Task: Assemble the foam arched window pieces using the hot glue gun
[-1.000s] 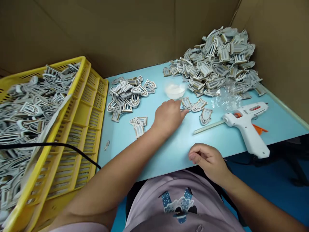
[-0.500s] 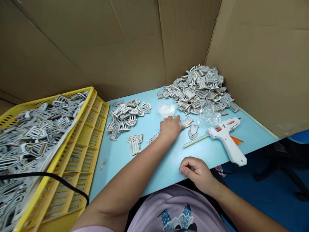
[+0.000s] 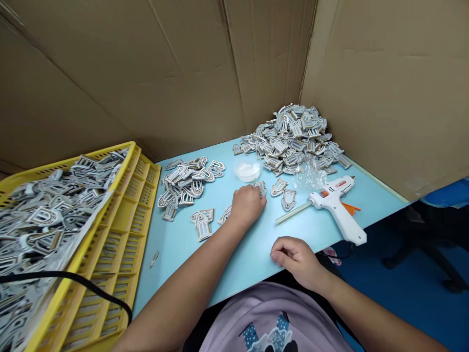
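My left hand [image 3: 248, 206] is on the blue table, its fingers curled around the near edge of a small grey-and-white arched window piece [image 3: 261, 187]. The fingertips are partly hidden. Just right of it lie two similar pieces, one tilted [image 3: 279, 187] and one with its arch toward me [image 3: 288, 199]. Below and left of the hand, another piece [image 3: 224, 215] is partly covered by my forearm. My right hand [image 3: 297, 261] rests at the table's front edge, fingers loosely curled in, with nothing seen in them.
A white glue gun [image 3: 339, 208] with a glue stick lies on the right. Behind are a large heap of arched pieces [image 3: 293, 137], clear plastic [image 3: 309, 173] and a small clear dish [image 3: 247, 171]. A smaller pile [image 3: 186, 188] sits left, beside a full yellow crate [image 3: 124, 230]. Cardboard walls [image 3: 190, 73] stand behind.
My left hand has drawn back slightly toward me, and the arched piece at its fingers shows more. The right hand stays where it was. The view has shifted a little.
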A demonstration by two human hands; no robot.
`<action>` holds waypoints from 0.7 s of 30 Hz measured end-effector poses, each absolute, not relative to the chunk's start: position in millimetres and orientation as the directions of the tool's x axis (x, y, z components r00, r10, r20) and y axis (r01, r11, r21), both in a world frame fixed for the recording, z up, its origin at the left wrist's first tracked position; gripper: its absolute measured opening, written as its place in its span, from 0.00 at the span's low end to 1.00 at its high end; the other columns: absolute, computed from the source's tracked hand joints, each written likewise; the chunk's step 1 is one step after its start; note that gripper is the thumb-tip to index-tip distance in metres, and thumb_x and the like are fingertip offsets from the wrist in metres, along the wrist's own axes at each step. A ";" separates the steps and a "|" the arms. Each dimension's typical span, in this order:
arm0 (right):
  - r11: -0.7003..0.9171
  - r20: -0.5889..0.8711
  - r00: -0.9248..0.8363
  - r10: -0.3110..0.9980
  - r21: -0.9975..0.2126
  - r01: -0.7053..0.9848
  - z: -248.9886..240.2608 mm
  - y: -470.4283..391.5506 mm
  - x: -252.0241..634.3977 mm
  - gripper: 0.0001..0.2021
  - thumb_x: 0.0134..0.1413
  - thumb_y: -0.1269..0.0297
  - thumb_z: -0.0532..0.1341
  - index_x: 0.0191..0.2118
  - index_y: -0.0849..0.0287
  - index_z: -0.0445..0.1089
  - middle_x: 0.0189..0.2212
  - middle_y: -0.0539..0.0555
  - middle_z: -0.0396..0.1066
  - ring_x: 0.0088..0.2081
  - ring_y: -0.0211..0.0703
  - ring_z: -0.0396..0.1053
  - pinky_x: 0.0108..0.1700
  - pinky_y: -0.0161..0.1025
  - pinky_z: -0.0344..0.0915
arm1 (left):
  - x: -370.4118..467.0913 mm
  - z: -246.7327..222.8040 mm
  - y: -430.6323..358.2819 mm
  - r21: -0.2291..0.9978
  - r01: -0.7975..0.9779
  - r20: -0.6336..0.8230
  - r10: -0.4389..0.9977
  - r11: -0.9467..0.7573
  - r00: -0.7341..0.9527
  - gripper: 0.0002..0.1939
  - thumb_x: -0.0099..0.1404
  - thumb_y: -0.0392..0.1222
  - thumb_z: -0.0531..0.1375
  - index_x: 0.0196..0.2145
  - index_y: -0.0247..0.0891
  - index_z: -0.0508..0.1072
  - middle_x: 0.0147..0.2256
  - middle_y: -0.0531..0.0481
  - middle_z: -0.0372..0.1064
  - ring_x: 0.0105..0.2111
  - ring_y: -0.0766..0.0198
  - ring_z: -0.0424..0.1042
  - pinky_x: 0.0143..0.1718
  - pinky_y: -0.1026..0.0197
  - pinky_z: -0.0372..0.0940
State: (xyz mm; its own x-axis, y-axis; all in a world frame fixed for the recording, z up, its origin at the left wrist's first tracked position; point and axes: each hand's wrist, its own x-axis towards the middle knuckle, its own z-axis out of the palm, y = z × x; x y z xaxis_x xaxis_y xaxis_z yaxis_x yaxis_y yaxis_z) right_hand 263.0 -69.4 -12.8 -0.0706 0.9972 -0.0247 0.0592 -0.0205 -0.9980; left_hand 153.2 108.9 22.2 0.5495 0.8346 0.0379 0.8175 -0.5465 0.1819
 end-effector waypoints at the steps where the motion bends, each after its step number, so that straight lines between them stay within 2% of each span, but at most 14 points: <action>1: -0.025 -0.029 -0.068 0.997 -0.998 0.050 -12.4 -69.8 262.7 0.12 0.61 0.56 0.61 0.30 0.59 0.70 0.26 0.49 0.67 0.29 0.37 0.63 0.34 0.36 0.60 | 151.5 22.9 108.9 0.211 0.809 0.057 0.834 -0.548 0.549 0.15 0.68 0.44 0.54 0.45 0.34 0.76 0.43 0.36 0.74 0.47 0.45 0.72 0.50 0.46 0.63; 5: -0.065 -0.065 -0.052 0.997 -0.998 -0.009 -9.7 -70.5 262.2 0.14 0.60 0.54 0.63 0.29 0.59 0.70 0.25 0.49 0.67 0.28 0.37 0.63 0.33 0.36 0.60 | 138.3 33.2 100.9 0.351 0.756 0.135 0.829 -0.553 0.543 0.18 0.70 0.43 0.54 0.54 0.36 0.73 0.50 0.40 0.74 0.52 0.52 0.71 0.56 0.52 0.62; 9: -0.147 -0.147 -0.017 0.989 -0.981 -0.129 -8.2 -66.1 263.3 0.16 0.59 0.51 0.63 0.31 0.60 0.69 0.26 0.50 0.70 0.27 0.36 0.65 0.34 0.37 0.62 | 107.7 45.7 66.4 0.532 0.661 0.179 0.833 -0.529 0.523 0.25 0.68 0.42 0.57 0.62 0.38 0.66 0.55 0.43 0.71 0.50 0.60 0.73 0.54 0.59 0.66; 11: -0.185 -0.192 0.012 0.981 -0.960 -0.209 -5.4 -62.4 262.5 0.17 0.60 0.49 0.62 0.33 0.60 0.69 0.27 0.50 0.69 0.26 0.35 0.65 0.33 0.36 0.62 | 86.5 48.6 41.5 0.772 0.439 0.201 0.832 -0.459 0.517 0.30 0.66 0.40 0.59 0.64 0.38 0.62 0.56 0.41 0.71 0.51 0.58 0.73 0.54 0.56 0.67; 13: -0.222 -0.234 0.006 0.972 -0.930 -0.293 1.7 -59.6 260.0 0.20 0.62 0.45 0.58 0.35 0.59 0.68 0.26 0.49 0.67 0.26 0.36 0.64 0.33 0.36 0.61 | 64.1 50.4 17.8 0.891 0.237 0.200 0.805 -0.386 0.559 0.34 0.65 0.38 0.60 0.67 0.41 0.58 0.57 0.40 0.69 0.53 0.55 0.72 0.55 0.54 0.67; 15: -0.272 -0.268 -0.061 0.961 -0.891 -0.363 13.6 -58.5 256.2 0.24 0.63 0.40 0.53 0.37 0.59 0.68 0.25 0.49 0.66 0.25 0.36 0.63 0.31 0.37 0.61 | 43.1 52.3 -0.5 0.919 0.122 0.217 0.740 -0.375 0.637 0.39 0.62 0.35 0.62 0.69 0.45 0.55 0.57 0.41 0.69 0.54 0.54 0.71 0.57 0.52 0.65; 17: -0.339 -0.290 -0.178 0.940 -0.853 -0.396 28.1 -59.3 251.5 0.27 0.61 0.36 0.53 0.35 0.59 0.68 0.23 0.48 0.63 0.22 0.35 0.58 0.27 0.36 0.58 | 25.6 54.2 -12.4 0.924 0.064 0.229 0.679 -0.378 0.698 0.43 0.59 0.31 0.63 0.69 0.48 0.55 0.56 0.42 0.70 0.54 0.53 0.71 0.57 0.52 0.65; 19: -0.414 -0.307 -0.313 0.899 -0.829 -0.377 41.6 -61.7 245.0 0.24 0.58 0.40 0.60 0.31 0.59 0.67 0.21 0.47 0.59 0.21 0.32 0.52 0.23 0.33 0.50 | 12.0 55.0 -19.5 0.946 0.009 0.222 0.668 -0.325 0.711 0.43 0.58 0.30 0.63 0.68 0.50 0.57 0.56 0.43 0.70 0.53 0.54 0.71 0.57 0.53 0.65; 21: -0.467 -0.329 -0.390 0.860 -0.814 -0.346 51.5 -65.4 235.5 0.20 0.56 0.46 0.64 0.29 0.59 0.66 0.21 0.46 0.57 0.22 0.30 0.49 0.23 0.32 0.47 | 2.1 53.8 -24.5 0.982 -0.092 0.183 0.705 -0.166 0.685 0.39 0.60 0.32 0.63 0.67 0.50 0.60 0.56 0.43 0.70 0.52 0.54 0.72 0.53 0.56 0.67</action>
